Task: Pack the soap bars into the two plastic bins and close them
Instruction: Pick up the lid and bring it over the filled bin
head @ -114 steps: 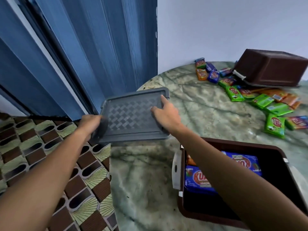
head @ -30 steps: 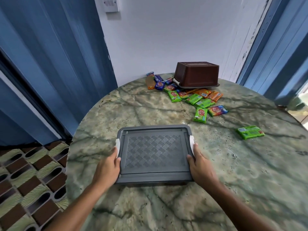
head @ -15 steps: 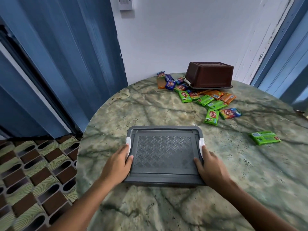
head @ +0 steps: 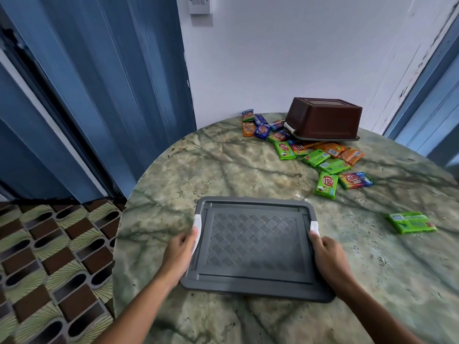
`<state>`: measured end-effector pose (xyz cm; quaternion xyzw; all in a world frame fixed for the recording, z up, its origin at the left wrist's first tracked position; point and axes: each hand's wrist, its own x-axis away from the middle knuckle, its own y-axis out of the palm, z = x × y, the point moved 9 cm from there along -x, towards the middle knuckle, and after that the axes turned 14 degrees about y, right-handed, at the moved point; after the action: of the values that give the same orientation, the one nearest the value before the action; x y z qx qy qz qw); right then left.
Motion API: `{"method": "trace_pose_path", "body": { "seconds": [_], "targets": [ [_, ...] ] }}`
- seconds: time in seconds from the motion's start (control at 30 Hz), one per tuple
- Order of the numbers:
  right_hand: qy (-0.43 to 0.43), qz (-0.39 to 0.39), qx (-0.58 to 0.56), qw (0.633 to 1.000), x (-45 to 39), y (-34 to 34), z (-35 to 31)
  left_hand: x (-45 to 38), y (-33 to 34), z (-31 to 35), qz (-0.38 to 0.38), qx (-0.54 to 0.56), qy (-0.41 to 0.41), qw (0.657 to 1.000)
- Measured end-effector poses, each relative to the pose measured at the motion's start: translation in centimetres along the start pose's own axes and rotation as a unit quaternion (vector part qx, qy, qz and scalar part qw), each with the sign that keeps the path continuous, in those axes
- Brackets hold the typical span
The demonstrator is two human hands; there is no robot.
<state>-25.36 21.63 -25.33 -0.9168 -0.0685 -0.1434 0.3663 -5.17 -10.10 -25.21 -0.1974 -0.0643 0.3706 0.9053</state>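
Lid (head: 253,247) of grey plastic, patterned in a diamond weave, sits flat over the near bin at the front of the round marble table (head: 198,170); the bin beneath is almost wholly hidden, so its contents cannot be seen. The left hand (head: 180,249) is curled against the lid's left edge, fingers wrapped on the white latch (head: 197,228) there. The right hand (head: 329,254) mirrors it on the right edge, fingers closed at the base of the other white latch (head: 314,225). Whether either latch has clicked home cannot be told.

The step in hand looks like closing the first bin — both clips pressed at once. That puts the task near its midpoint at best. The second bin (head: 323,120), brown, lies upside down and tilted at the far side of the table, its grey lid seemingly beneath it, resting partly on the soap.

A scatter of soap bars (head: 330,157) in green, orange and blue wrappers lies just beside and under that bin's rim. One green bar (head: 411,222) sits well apart from them, near the right of the closed bin.

The next move probably calls for a firm inward squeeze on both latches, then a reach across to turn the brown bin upright — freeing the bars pinned under it — before filling it.
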Motion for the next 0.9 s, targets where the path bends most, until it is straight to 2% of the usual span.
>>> {"method": "trace_pose_path", "body": {
  "seconds": [0.23, 0.43, 0.9],
  "targets": [
    [-0.018, -0.006, 0.036, 0.999, -2.7, 2.0, -5.0, -4.8, -1.1, 0.1, 0.026, -0.044, 0.012, 0.999],
    [0.004, 0.005, 0.018, 1.000, -4.1, 3.3, -7.2, -9.3, -1.8, 0.5, 0.017, -0.140, 0.031, 0.989],
    [-0.002, 0.053, 0.038, 0.998, -3.0, 2.4, -8.0, -9.0, -1.9, 0.0, 0.024, -0.109, 0.037, 0.993]
  ]
}}
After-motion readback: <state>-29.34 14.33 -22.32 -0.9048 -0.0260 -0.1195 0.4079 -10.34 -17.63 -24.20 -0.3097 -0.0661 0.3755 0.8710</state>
